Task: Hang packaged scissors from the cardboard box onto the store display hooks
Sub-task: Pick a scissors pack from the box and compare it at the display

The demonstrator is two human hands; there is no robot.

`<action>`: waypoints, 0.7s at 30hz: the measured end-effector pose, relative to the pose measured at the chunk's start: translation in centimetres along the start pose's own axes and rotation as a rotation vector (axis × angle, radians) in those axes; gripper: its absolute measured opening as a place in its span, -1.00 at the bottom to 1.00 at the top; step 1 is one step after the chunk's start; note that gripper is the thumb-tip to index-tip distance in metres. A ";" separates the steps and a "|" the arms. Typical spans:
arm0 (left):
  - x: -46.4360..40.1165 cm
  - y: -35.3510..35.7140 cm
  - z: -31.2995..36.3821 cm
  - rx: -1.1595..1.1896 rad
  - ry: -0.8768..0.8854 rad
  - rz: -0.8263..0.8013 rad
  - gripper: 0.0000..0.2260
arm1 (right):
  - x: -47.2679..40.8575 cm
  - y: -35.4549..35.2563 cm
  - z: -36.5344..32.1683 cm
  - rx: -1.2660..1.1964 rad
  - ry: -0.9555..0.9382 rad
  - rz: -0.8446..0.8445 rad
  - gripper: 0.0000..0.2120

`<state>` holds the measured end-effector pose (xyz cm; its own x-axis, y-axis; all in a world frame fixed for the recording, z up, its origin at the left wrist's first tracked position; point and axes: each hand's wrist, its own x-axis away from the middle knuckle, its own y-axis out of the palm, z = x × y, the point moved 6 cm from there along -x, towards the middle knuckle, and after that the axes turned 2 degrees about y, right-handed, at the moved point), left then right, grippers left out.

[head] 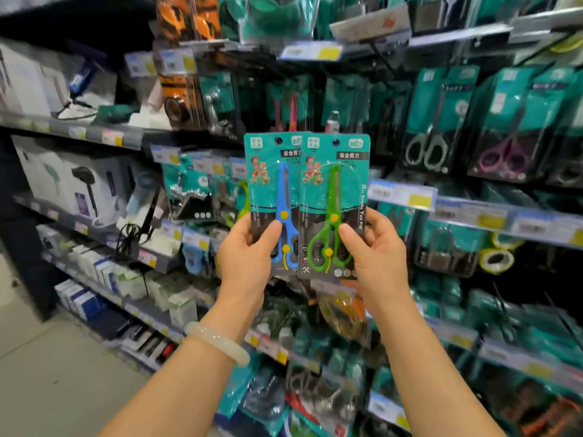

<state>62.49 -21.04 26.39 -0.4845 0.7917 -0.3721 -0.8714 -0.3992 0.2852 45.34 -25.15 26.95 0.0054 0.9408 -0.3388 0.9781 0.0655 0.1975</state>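
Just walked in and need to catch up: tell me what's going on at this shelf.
A person is stocking scissors. The left hand holds a blue scissors pack and the right hand holds a green scissors pack, the green one overlapping the blue one's edge. Both are raised in front of the display of hanging packs; neither is on a hook yet.

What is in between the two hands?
In the head view, two scissors packs, blue scissors pack and green scissors pack, sit between left hand and right hand.
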 end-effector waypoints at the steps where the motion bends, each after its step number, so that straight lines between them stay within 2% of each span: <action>1: -1.1 0.1 0.0 0.007 -0.004 -0.001 -0.83 | -1.0 0.4 -0.1 -0.005 -0.011 -0.001 -0.75; 9: -10.1 1.7 -1.0 0.005 -0.020 0.027 -0.86 | -9.2 3.3 -0.4 0.055 -0.093 0.008 -0.75; 16: -14.2 2.3 -1.2 0.112 -0.041 0.014 -0.88 | -12.8 5.9 -0.3 0.112 -0.105 0.030 -0.71; 21: -17.2 1.2 -1.0 0.175 -0.057 0.016 -0.87 | -14.5 8.4 -0.9 0.120 -0.136 -0.011 -0.75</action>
<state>69.69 -35.59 32.25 -0.4890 0.8128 -0.3167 -0.8342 -0.3297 0.4421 53.26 -37.97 34.34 0.0143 0.8863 -0.4629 0.9960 0.0281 0.0846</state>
